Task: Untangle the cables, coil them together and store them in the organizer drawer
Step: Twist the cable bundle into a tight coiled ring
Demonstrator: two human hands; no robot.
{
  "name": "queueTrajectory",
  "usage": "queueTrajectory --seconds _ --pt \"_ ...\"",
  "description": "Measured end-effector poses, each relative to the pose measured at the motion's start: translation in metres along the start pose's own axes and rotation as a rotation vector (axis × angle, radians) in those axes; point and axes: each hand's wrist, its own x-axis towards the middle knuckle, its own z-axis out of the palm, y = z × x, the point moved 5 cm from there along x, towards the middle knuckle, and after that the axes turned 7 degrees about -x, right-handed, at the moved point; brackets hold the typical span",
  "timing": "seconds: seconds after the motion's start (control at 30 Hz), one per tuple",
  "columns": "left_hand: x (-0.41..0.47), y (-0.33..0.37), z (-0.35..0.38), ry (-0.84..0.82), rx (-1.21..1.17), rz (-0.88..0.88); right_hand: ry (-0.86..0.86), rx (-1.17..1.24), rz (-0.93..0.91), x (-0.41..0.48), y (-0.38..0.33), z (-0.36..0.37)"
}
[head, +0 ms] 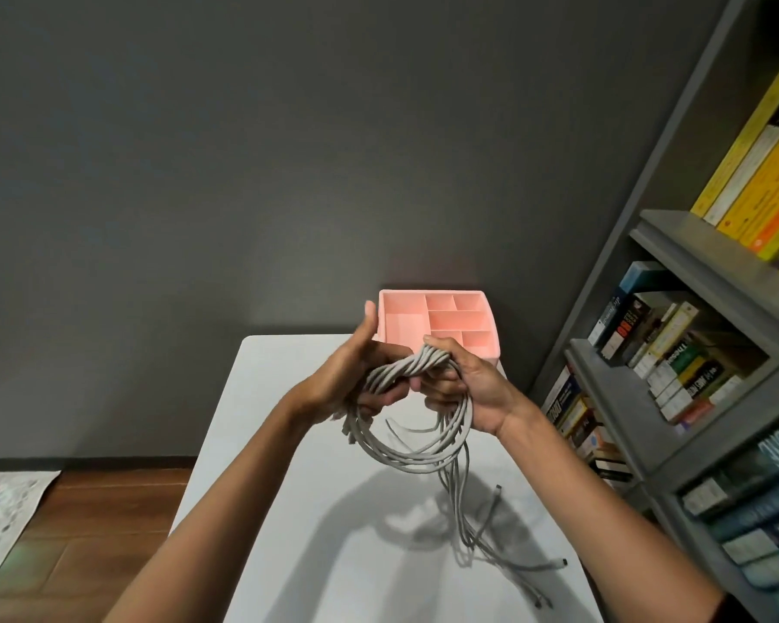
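1. Here, the left hand (349, 382) and right hand (471, 391) each have a closed grip round the grey cables (405, 449), which are twisted together between them above the white surface (284, 465)
2. A loop hangs below; loose ends trail onto the surface
3. The pink organizer (441, 317) sits just behind the hands

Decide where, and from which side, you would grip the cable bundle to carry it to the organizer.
Probably the twisted stretch at the top of the bundle, from above, between the left hand and right hand. There the strands wind into one tight rope; below, the loop hangs slack and loose ends trail on the table.
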Motion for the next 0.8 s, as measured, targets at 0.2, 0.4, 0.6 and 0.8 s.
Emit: queueTrajectory --seconds 0.2,0.4,0.6,0.8 --pt "-0.002 0.009 -0.006 -0.173 0.000 -0.239 0.115 -0.113 -0.016 0.002 -0.004 -0.001" --pt "-0.002 0.023 0.011 0.168 0.486 0.101 0.160 -0.118 -0.012 0.006 -0.008 -0.006" --pt "-0.007 0.025 0.015 0.276 0.687 0.252 -0.010 -0.045 0.037 0.008 -0.001 -0.001" --pt "-0.015 0.025 0.015 0.311 0.616 0.287 -0.002 -0.088 -0.054 0.014 0.006 -0.011"
